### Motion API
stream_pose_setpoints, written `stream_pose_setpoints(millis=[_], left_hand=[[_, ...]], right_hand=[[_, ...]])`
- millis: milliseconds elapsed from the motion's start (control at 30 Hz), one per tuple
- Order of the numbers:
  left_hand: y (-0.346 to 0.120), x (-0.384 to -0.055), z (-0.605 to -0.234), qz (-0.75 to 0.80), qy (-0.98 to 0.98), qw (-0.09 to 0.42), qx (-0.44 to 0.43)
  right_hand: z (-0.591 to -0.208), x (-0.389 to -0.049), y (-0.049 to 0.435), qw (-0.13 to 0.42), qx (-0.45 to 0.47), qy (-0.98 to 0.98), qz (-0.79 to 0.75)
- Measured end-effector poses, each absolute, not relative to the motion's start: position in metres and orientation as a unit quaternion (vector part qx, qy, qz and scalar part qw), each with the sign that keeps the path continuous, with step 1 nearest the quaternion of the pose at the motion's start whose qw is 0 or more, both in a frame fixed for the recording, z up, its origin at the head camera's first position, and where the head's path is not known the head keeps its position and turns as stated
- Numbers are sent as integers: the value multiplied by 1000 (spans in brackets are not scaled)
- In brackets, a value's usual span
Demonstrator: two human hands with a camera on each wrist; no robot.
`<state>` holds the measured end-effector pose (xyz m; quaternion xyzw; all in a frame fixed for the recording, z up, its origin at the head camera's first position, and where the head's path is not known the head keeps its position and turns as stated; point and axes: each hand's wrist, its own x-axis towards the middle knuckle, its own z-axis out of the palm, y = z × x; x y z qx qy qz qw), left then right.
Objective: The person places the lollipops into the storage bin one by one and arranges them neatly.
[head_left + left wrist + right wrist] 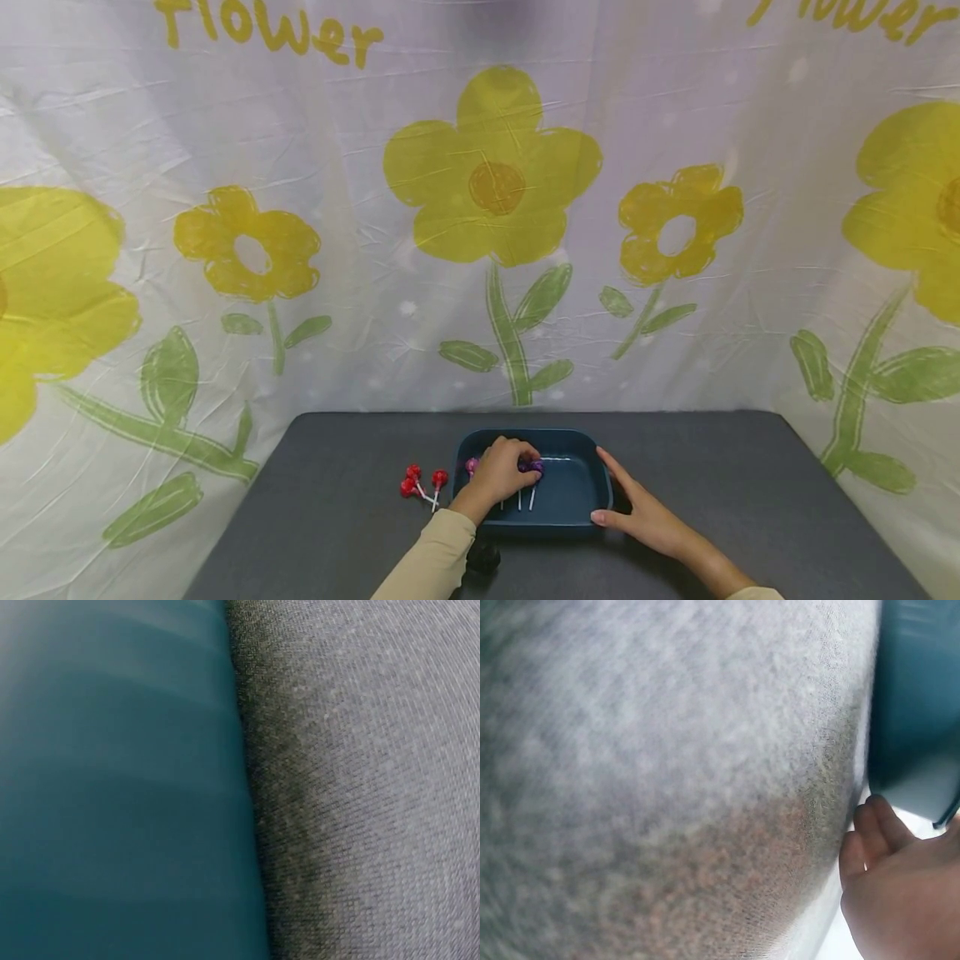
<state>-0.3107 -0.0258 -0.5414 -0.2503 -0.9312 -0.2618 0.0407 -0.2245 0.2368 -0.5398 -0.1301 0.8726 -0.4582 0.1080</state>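
Observation:
A dark blue rectangular baking dish (573, 500) stands on the grey table, with lollipops lying in its left half. My left hand (501, 473) reaches over the near rim and pinches a purple lollipop (536, 468) between thumb and fingers. White sticks (532, 498) point toward me below that hand, and a pink lollipop (471, 467) shows left of it; the hand hides others. At the dish's right end, my right hand (647, 515) rests its spread, fairly straight fingers and thumb against the rim and corner. In the right wrist view, its fingertips (876, 806) meet the dish's lower edge.
Several red lollipops (439, 478) lie on the table just left of the dish. A black object (483, 557) sits beside my left forearm. The table (337, 500) ends at a hanging cloth (360, 317) printed with yellow flowers.

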Motion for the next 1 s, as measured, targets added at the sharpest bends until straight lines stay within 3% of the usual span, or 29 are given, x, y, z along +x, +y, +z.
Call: stream_pose_setpoints(millis=[1000], left_hand=[[-26,-306,-538,-226,-943,84,-230]], right_hand=[[-541,-223,237,103,-133,875,-453]])
